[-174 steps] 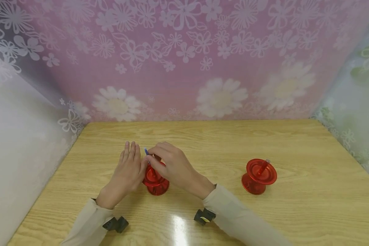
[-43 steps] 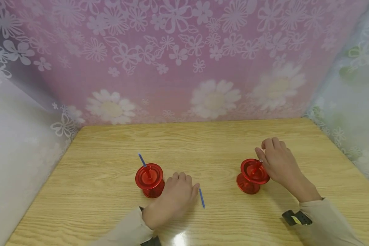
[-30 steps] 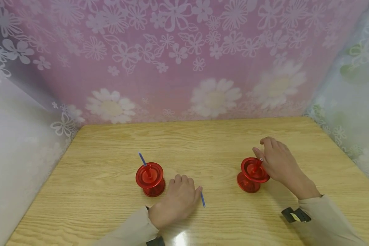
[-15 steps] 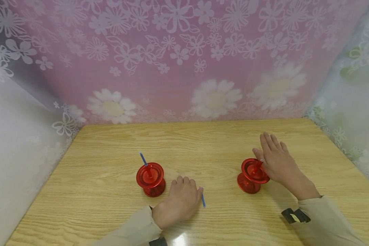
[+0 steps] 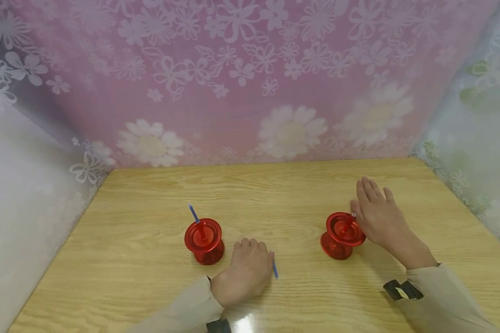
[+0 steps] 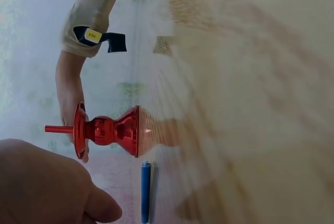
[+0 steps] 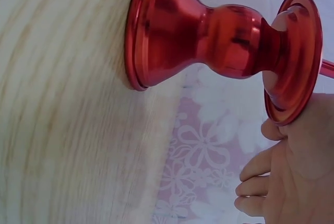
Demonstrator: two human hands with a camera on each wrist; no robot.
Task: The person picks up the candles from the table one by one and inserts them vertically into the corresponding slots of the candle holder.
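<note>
Wood table [image 5: 275, 199], floral wall [image 5: 337, 101]; one red holder [image 5: 215, 235] bears a blue stick [image 5: 193, 213]; my right hand [image 5: 381, 223], straight-fingered; I cannot tell whether my left hand [image 5: 251, 264] grips.

Left hand [image 6: 44, 182] near blue stick [image 6: 145, 192]

The right stand [image 5: 337, 238], glossy red with a flared base, bulbous waist and round dish, is upright, its central post hollow-tipped. The similar left stand [image 5: 209, 243], also upright, bears a blue stick [image 5: 194, 213] on its post. A second blue stick [image 5: 276, 270] lies between them.
</note>
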